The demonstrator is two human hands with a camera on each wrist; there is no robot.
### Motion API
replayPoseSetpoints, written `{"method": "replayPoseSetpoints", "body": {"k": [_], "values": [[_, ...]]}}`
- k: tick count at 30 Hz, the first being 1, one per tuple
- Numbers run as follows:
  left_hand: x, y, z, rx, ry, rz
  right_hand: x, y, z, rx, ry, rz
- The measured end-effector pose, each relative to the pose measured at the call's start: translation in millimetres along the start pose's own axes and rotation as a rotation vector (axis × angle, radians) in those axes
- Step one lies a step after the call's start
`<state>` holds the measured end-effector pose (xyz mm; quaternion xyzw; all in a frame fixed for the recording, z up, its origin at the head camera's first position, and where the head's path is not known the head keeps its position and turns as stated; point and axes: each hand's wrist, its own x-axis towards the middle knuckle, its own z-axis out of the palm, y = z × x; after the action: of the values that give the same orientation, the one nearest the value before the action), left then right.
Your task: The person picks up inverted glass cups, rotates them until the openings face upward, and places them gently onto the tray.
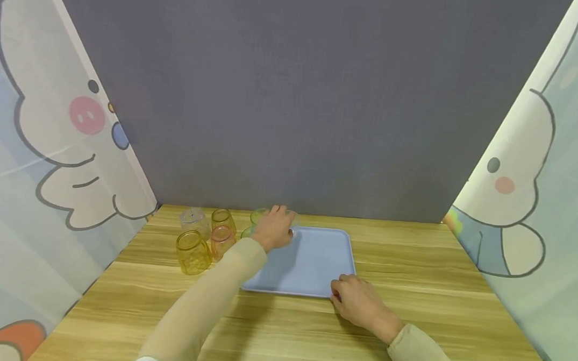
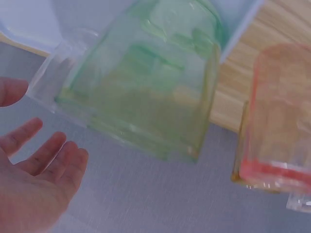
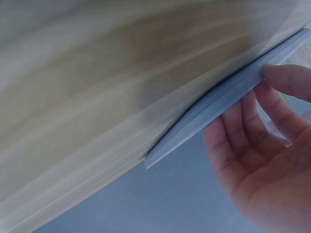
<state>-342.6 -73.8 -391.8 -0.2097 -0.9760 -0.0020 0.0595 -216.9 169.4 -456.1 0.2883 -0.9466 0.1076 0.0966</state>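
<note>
A pale blue tray (image 1: 314,262) lies on the wooden table. My left hand (image 1: 274,228) is over its far left part, beside a clear glass (image 2: 56,80) and green glasses (image 2: 141,92). In the left wrist view the fingers are spread and slightly bent, with a gap between them and the clear glass. In the head view that hand partly hides these glasses. At the tray's near right corner, my right hand (image 1: 358,302) grips the rim, its thumb (image 3: 286,77) on the edge and its fingers bent against the rim.
Left of the tray stand a large yellow glass (image 1: 194,254), a pink glass (image 1: 223,245), an amber glass (image 1: 223,219) and another clear glass (image 1: 193,219). A grey panel (image 1: 292,105) rises behind the table, with printed curtains (image 1: 7,200) at both sides.
</note>
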Motion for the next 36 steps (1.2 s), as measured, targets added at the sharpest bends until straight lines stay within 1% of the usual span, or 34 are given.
{"method": "replayPoseSetpoints", "body": {"k": [4, 11, 18, 24, 29, 32, 36], "values": [[-3.4, -3.3, -5.7, 0.013, 0.002, 0.01, -0.3, 0.2, -0.8, 0.004, -0.005, 0.005], [-11.7, -9.4, -7.6, 0.028, 0.034, 0.04, 0.2, 0.9, 0.3, -0.005, 0.001, 0.01], [-28.9, -19.6, -17.0, 0.014, 0.103, 0.056, -0.5, 0.9, 1.2, -0.002, 0.004, 0.002], [-41.4, -30.3, -19.7, 0.025, 0.144, 0.095, -0.6, 1.0, 1.5, -0.007, 0.014, 0.006], [-52.7, -36.7, -21.9, 0.022, 0.199, 0.128, -0.4, 1.3, 2.4, -0.014, 0.017, 0.009], [-60.8, -41.5, -23.1, 0.019, 0.214, 0.115, -0.1, 1.3, 3.0, -0.017, 0.006, 0.012], [-71.2, -50.0, -23.9, 0.02, 0.207, 0.081, 0.1, 0.6, 2.6, -0.012, 0.007, 0.009]]}}
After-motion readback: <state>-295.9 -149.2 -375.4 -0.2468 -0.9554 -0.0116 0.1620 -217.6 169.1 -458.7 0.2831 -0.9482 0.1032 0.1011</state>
